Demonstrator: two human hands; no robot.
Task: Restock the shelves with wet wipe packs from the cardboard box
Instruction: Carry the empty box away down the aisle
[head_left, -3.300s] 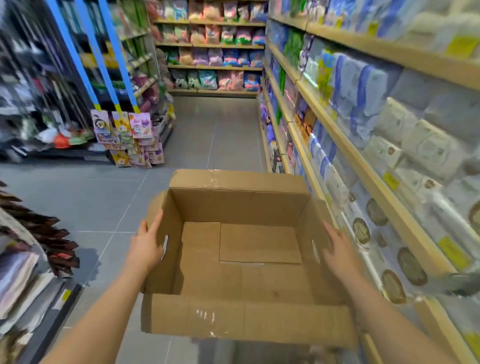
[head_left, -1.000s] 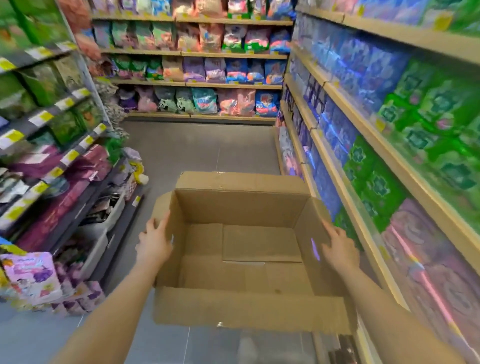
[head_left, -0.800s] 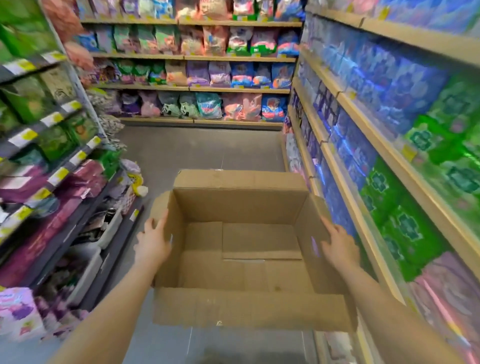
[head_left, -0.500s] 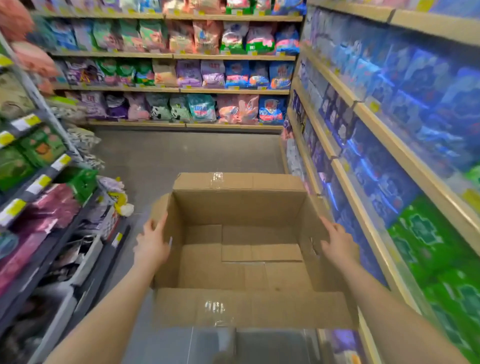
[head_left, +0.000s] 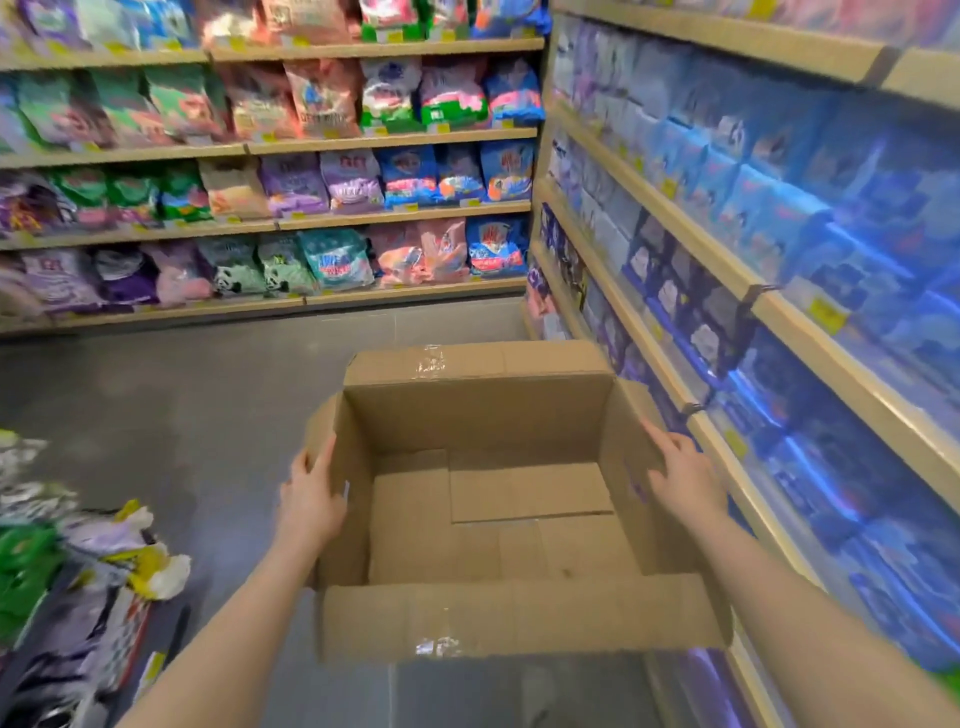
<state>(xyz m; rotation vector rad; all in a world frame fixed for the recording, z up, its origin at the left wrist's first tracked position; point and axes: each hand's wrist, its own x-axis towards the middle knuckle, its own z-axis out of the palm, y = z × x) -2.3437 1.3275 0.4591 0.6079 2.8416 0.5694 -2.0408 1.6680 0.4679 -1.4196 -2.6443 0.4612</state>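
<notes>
Floor (head_left: 197, 415): grey tiles, bare aisle ahead.
Room: shop aisle; wooden shelves on the far wall and along the right side.
Far shelves (head_left: 363, 140): rows of soft bagged goods, pink, green, purple, blue; print blurred.
Right shelves (head_left: 675, 228): packed with blue and purple packs (head_left: 769, 228), yellow price tags on the edges; whether these are wet wipes, cannot tell.
Left edge: loose bags (head_left: 130, 551) heaped low, blurred.
Cardboard box (head_left: 483, 415): held in mid-air over the aisle, flaps open, nothing inside, just beside the right shelves.
Left hand (head_left: 310, 499): flat against the box's left wall, fingers spread.
Right hand (head_left: 685, 480): pressed on the right wall, fingers over its rim.
</notes>
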